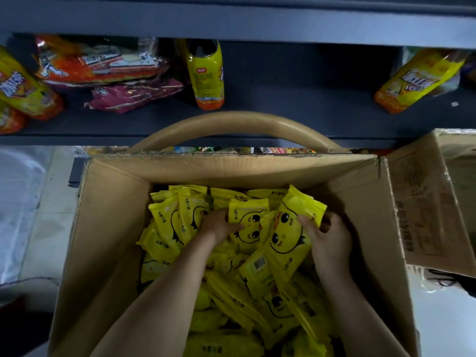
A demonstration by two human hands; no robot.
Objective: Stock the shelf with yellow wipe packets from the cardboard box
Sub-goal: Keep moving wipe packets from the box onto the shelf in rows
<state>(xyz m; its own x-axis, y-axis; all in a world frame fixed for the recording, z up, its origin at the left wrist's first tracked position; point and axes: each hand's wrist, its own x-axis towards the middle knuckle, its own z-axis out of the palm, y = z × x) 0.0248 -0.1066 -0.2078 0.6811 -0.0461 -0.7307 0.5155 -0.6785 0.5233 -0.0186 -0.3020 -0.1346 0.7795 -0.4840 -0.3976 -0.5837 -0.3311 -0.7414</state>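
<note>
The left hand (219,225) is pushed in among the yellow plastic wipe packets (180,222), thumb lying across the front of one upright packet; its fingers are buried, so I cannot tell whether they close on anything. Just right of it, the right hand (331,238) pinches the top corner of a yellow wipe packet printed with a cartoon chick face (289,233), thumb on the front and fingers curled behind, the packet tilted up out of the heap. Both forearms reach down into the open brown cardboard box (110,228), which is filled with loosely piled packets; its right flap (425,202) is folded outward. A tan curved bar (239,122) arches over the far edge of the box. Beyond it runs the dark grey metal shelf (296,114): orange and magenta snack bags (103,70) lie at the left, a yellow bottle-shaped pouch (206,73) beside them, bare board in the middle, and a yellow snack bag (417,78) leaning at the right
</note>
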